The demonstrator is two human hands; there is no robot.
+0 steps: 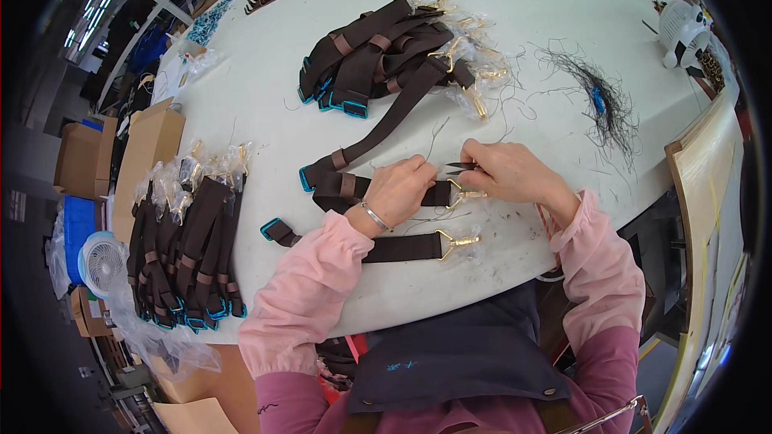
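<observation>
My left hand [400, 190] is closed on a dark brown webbing strap [437, 194], its fingertips pinched together near the strap's right end. Whether a thread is also between those fingertips is too small to tell. In my right hand [515, 172] is a pair of black thread snips [461, 166], blades pointing left toward the left fingertips. Just below the right hand, a gold clasp [458, 194] ends the strap. Nearer me lies a second strap [412, 248] with a gold snap hook [461, 242] and a teal-edged buckle [270, 230]; my left forearm covers part of it.
A heap of similar straps [382, 52] lies at the far middle, hooks in clear plastic. More straps [193, 241] hang over the table's left edge. Loose dark threads [603, 104] and a white fan [682, 30] are at right. Cardboard boxes [145, 161] stand at left.
</observation>
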